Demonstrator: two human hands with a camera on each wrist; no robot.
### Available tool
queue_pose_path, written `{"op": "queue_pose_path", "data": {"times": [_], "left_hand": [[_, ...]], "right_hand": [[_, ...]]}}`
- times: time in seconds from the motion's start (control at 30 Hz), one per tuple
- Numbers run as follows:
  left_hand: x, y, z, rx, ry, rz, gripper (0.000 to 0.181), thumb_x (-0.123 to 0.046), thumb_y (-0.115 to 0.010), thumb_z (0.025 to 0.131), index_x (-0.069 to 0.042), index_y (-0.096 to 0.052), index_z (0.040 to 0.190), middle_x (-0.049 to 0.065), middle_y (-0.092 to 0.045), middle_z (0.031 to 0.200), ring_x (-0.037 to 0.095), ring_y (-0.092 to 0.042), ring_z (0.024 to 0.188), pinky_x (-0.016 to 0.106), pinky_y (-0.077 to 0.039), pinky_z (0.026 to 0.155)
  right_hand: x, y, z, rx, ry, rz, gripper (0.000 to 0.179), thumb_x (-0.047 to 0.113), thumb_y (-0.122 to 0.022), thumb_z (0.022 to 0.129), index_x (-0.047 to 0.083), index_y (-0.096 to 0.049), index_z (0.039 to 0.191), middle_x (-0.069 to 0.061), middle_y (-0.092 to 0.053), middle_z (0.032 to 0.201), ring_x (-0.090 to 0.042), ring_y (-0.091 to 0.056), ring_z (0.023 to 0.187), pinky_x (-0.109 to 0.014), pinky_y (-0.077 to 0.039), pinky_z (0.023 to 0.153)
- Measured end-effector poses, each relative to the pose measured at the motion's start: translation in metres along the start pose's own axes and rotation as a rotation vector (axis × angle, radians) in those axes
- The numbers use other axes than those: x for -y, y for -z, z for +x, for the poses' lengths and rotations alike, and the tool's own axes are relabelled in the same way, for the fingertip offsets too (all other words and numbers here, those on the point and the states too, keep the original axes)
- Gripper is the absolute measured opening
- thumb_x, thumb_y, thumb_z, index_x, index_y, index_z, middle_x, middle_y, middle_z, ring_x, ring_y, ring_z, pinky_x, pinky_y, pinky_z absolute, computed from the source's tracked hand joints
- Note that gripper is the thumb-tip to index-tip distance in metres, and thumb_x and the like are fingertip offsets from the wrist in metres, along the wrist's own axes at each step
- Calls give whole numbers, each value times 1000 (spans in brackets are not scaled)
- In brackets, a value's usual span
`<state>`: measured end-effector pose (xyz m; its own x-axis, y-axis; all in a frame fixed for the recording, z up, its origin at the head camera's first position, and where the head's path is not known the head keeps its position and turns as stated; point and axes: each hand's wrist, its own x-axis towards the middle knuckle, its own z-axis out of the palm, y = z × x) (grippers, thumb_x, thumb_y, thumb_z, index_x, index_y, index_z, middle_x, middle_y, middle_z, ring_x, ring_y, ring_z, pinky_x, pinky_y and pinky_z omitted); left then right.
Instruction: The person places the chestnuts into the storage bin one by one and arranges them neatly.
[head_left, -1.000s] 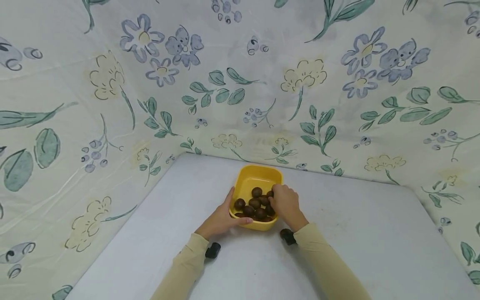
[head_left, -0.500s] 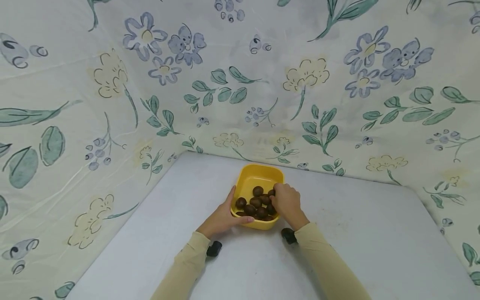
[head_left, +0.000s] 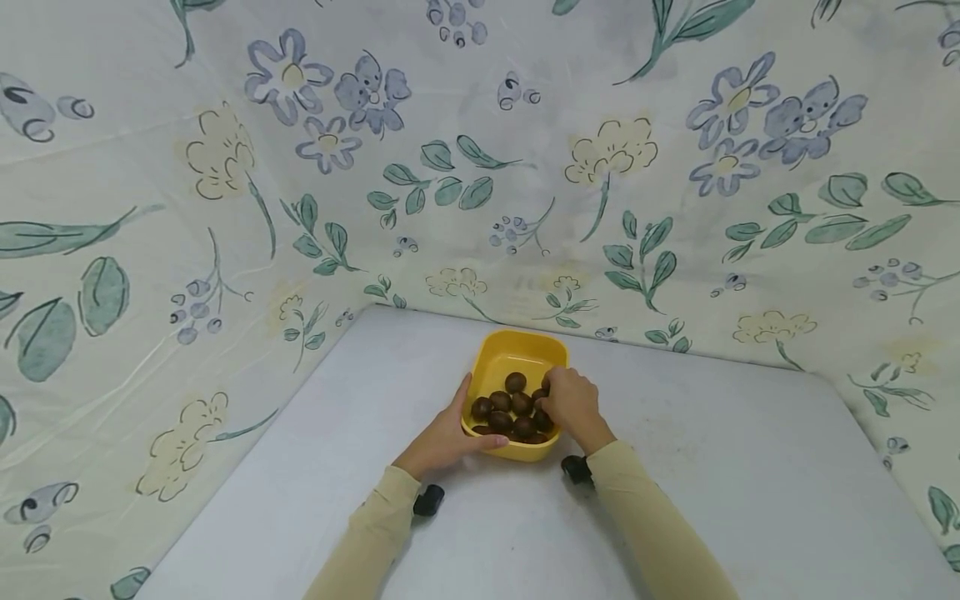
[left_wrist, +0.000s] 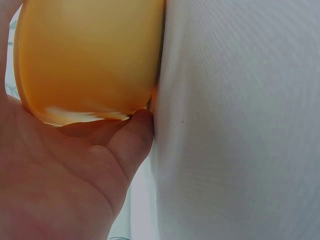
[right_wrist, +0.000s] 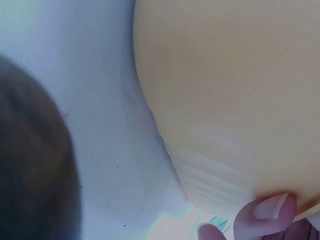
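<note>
A yellow plastic tub sits on the white table, holding several dark brown, roundish nut-like pieces. Most of them lie in its near half. My left hand grips the tub's left near corner, with the thumb along the near wall; the left wrist view has that thumb low against the tub wall. On the right side, my right hand holds the tub's rim with bent fingers. Its fingertips press the tub near the rim in the right wrist view. Inside the tub, its fingers partly hide the brown pieces nearby.
Black wrist cameras sit under the left sleeve and the right sleeve. A large blurred dark brown shape fills the left edge of the right wrist view. Flower-printed fabric stands behind and beside the white table.
Some brown pieces in the middle of the tub have shifted slightly to the left. Both hands and the tub stay nearly in place, with a small sway of the head view.
</note>
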<state>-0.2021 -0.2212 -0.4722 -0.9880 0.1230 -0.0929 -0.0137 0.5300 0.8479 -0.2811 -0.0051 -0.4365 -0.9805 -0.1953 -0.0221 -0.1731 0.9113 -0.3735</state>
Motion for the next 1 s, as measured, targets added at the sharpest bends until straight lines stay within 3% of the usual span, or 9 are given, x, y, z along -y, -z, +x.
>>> {"op": "queue_pose_path", "data": {"times": [0.27, 0.7, 0.87, 1.0], "left_hand": [[-5, 1, -2, -5, 4, 12, 131, -56, -87, 76, -26, 1, 168, 10, -23, 174, 35, -32, 157, 63, -30, 125], [-1, -1, -2, -10, -15, 12, 131, -57, -86, 77, -25, 2, 168, 9, -21, 174, 35, -32, 157, 63, -30, 125], [-3, -1, -2, -10, -1, 21, 131, -57, -86, 76, -27, 2, 168, 10, -23, 173, 36, -32, 157, 62, -30, 125], [-3, -1, -2, -12, 6, 35, 131, -58, -86, 77, -26, 2, 168, 13, -23, 173, 38, -32, 157, 63, -30, 125]], "right_hand": [[-1, 3, 1, 37, 0, 29, 23, 25, -84, 87, 9, -78, 102, -4, -74, 88, -18, -66, 75, -36, -58, 70], [-1, 2, 2, 47, 5, 5, 23, 28, -85, 86, 10, -77, 98, -3, -73, 86, -19, -65, 74, -40, -57, 74], [-3, 3, 3, 66, 20, -5, 32, 30, -83, 88, 8, -76, 110, -5, -76, 97, -21, -67, 80, -44, -59, 82], [-5, 5, 0, 75, 45, 21, 45, 33, -81, 90, 7, -72, 125, -8, -78, 113, -27, -73, 96, -50, -60, 91]]}}
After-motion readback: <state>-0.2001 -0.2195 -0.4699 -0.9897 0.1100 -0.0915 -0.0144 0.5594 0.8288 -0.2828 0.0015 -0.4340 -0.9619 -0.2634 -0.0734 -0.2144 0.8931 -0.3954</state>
